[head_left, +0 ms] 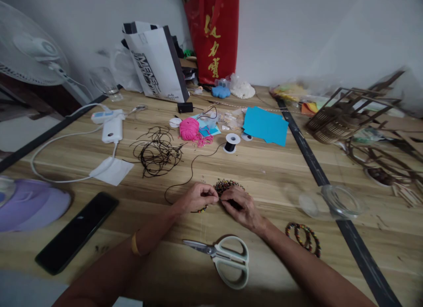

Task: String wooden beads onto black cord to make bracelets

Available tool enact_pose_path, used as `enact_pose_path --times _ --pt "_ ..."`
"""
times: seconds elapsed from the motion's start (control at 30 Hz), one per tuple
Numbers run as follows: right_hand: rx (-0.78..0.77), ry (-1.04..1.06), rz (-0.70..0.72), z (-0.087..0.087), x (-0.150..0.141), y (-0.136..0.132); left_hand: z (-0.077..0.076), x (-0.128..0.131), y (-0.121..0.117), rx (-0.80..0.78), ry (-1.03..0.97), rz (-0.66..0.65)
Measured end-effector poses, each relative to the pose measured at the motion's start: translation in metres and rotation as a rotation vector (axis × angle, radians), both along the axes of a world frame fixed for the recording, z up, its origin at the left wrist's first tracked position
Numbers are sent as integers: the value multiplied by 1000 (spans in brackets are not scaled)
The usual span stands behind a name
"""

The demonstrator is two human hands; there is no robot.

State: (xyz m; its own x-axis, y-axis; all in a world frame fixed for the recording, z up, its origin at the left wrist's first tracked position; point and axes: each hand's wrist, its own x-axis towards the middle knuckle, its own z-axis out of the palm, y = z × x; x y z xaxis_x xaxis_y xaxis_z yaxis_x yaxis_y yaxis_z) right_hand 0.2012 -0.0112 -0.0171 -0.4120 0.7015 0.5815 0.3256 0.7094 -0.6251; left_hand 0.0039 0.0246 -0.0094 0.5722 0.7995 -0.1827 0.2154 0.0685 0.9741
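Over the middle of the wooden table, my left hand [196, 197] is closed in a pinch on a thin black cord [192, 172]. A short strung row of coloured beads [202, 209] shows just below that hand. My right hand [240, 206] is also closed, its thumb and finger pinched close to the left fingertips; what they hold is too small to make out. Behind the right hand lies a pile of dark, multicoloured beads [228, 183], partly covered by it. The cord runs back to a white spool of black cord [230, 144].
Scissors [231, 258] lie nearest me, beaded bracelets [304, 237] to the right with a round clear container [343, 201]. A phone [77, 232], tangled black cords [158, 155] and a white power bank [113, 129] are left. Pink yarn [190, 129] and blue sheets [266, 125] sit farther back.
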Motion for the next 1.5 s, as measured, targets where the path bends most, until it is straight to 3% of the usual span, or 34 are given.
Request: enact_pose_path --times 1.03,1.5 --pt "-31 -1 16 3 0 0 -4 0 -1 -22 -37 -31" --pt "-26 -6 24 -1 1 0 1 1 -1 -58 -41 -17"
